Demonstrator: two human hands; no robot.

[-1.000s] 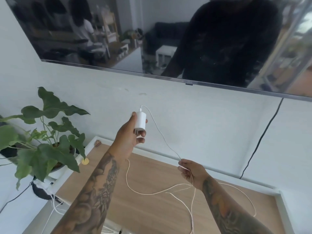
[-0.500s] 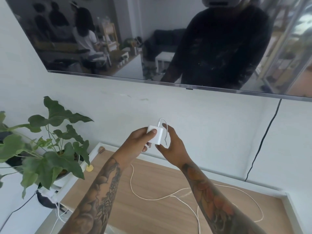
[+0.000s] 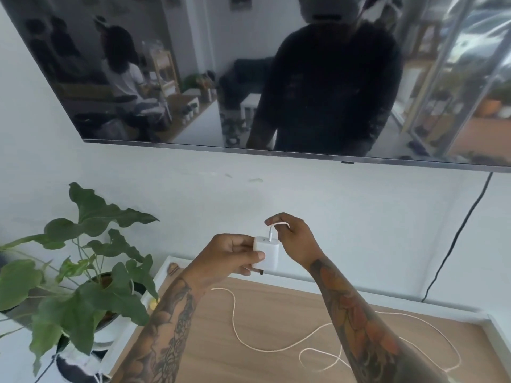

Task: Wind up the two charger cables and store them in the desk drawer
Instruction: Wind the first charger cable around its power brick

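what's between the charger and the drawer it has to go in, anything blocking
No drawer is in view, so that path cannot be judged. The left hand grips the charger block and the right hand pinches its white cable by the plug; nothing separates hands and charger. The cable's slack lies unwound on the desk.

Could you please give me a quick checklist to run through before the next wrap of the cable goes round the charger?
1. Left hand grips charger firmly: ok.
2. Right hand pinches cable near the plug: ok.
3. Cable plugged into charger: ok.
4. Slack on the desk free of knots: cannot tell, part hidden by the right arm.
5. Plant clear of the cable: ok.
6. Drawer open: cannot tell, out of view.
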